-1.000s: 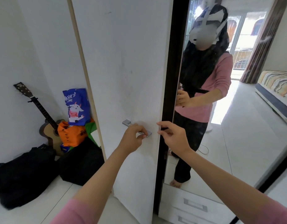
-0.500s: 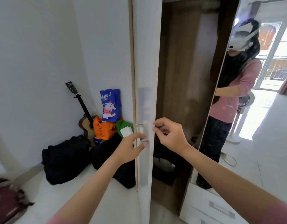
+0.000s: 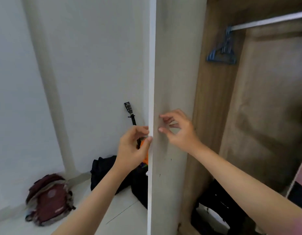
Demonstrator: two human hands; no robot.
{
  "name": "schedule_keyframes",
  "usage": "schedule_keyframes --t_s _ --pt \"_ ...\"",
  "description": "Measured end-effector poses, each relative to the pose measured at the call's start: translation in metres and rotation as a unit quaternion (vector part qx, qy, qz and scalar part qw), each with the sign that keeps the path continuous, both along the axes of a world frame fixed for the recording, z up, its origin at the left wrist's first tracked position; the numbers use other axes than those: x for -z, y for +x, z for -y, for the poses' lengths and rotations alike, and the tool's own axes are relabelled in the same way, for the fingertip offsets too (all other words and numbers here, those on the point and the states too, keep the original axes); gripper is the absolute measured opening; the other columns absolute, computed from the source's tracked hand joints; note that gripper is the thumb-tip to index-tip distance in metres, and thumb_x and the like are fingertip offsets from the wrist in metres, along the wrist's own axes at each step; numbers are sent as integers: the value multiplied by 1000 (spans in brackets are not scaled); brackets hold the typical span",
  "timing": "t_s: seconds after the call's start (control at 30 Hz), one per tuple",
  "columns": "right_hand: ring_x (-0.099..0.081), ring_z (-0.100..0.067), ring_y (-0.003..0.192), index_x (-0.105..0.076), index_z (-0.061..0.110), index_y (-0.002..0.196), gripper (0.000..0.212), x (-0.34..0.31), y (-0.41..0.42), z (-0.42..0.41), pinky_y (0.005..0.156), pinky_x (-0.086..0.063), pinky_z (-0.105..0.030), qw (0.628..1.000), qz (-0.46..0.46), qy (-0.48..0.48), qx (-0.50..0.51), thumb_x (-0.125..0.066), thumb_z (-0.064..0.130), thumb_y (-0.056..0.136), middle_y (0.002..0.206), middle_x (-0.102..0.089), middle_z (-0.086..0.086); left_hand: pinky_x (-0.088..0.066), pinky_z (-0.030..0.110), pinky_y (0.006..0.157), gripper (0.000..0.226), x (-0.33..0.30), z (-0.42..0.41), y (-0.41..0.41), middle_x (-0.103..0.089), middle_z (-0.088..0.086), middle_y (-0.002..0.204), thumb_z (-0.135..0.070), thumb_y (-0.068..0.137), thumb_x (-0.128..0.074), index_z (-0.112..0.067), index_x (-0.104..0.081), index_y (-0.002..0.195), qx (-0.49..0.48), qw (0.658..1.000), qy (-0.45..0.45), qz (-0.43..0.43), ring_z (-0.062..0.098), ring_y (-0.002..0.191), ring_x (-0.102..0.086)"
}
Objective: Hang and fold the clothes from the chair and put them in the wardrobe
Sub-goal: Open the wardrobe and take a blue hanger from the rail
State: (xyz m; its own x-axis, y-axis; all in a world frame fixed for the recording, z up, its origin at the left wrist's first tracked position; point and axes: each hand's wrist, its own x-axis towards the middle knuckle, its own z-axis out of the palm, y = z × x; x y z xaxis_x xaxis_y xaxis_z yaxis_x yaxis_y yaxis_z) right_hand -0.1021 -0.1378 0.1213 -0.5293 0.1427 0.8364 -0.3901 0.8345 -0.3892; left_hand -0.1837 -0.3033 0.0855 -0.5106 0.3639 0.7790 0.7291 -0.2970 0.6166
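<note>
We see the wardrobe door (image 3: 172, 82) standing edge-on before us, its white edge a thin upright strip and its inner face pale grey-beige, lightly scuffed. Our left hand (image 3: 131, 148) curls round that edge from the outer side, thumb on the strip. Our right hand (image 3: 178, 131) hovers at the inner face, fingers loosely bent, holding nothing. Behind it the wardrobe (image 3: 269, 116) is open: wood-grain walls, a metal rail (image 3: 269, 21) up top, blue hangers (image 3: 221, 51) hanging at its left end, dark bags (image 3: 220, 206) on its floor.
</note>
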Motion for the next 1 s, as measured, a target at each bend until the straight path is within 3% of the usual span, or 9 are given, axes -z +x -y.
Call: schedule_keyframes --t_s 0.07,0.17,0.33,0.43,0.5,0.6,0.7,0.9,1.0 --pt "-57 -7 96 -62 27 113 41 -5 -17 -8 83 -52 -24 999 20 20 -20 -77 19 77 105 -53 0 -49 21 87 14 -16 -1 -4 -64 -7 93 -9 81 -66 -6 -60 93 -37 999 7 -33 11 92 -64" --pt "-51 -2 99 -61 22 120 49 -15 -43 -19 85 -43 -12 998 12 49 -44 -78 19 75 107 -48 0 -51 32 87 21 -31 -6 -17 -61 -12 94 -13 80 -66 -20 -62 99 -110 992 2 -56 13 93 -61" --pt "-44 -17 111 -58 26 125 64 -41 -86 -39 93 -41 -20 997 -21 72 -19 -83 27 66 114 -39 2 -51 24 84 54 -49 -8 -43 -55 -15 116 -9 78 -64 -27 -50 127 -187 974 -37 -122 5 98 -56" --pt "-35 -25 124 -54 30 130 80 -63 -107 -51 104 -37 -41 995 -25 100 16 -87 41 57 132 -35 -7 -39 8 90 62 -71 -12 -60 -51 0 123 -10 76 -66 -18 -46 134 -253 951 -64 -166 -6 106 -47" --pt "-23 -31 135 -44 37 137 95 -74 -120 -58 110 -27 -52 992 -1 117 40 -85 52 53 147 -22 -10 -28 -1 95 71 -83 -16 -73 -36 13 141 -8 74 -70 -15 -43 139 -303 928 -89 -196 -8 117 -37" --pt "7 -26 145 -21 47 145 104 -74 -137 -64 109 -9 -64 988 47 137 46 -79 60 59 158 8 -2 -19 -6 95 85 -92 -22 -90 4 9 159 -6 73 -71 -24 -31 146 -335 913 -124 -195 -18 134 -6" --pt "19 -22 144 -12 49 146 102 -66 -153 -66 104 -4 -72 986 55 151 49 -75 57 66 157 22 5 -21 -8 90 90 -95 -25 -105 17 6 158 -4 74 -70 -30 -24 148 -347 908 -154 -177 -25 129 12" --pt "23 -20 144 -11 49 146 100 -66 -181 -59 103 -4 -74 982 79 147 91 -74 53 69 155 27 8 -29 13 99 87 -97 -27 -139 2 8 160 -5 73 -74 -30 -32 144 -373 902 -155 -149 12 144 -17" --pt "23 -22 144 -10 48 147 101 -66 -193 -56 103 -5 -74 978 93 150 115 -74 52 69 155 27 6 -42 27 98 81 -96 -27 -156 -5 11 159 -4 74 -73 -26 -36 143 -383 897 -161 -152 33 138 -33"
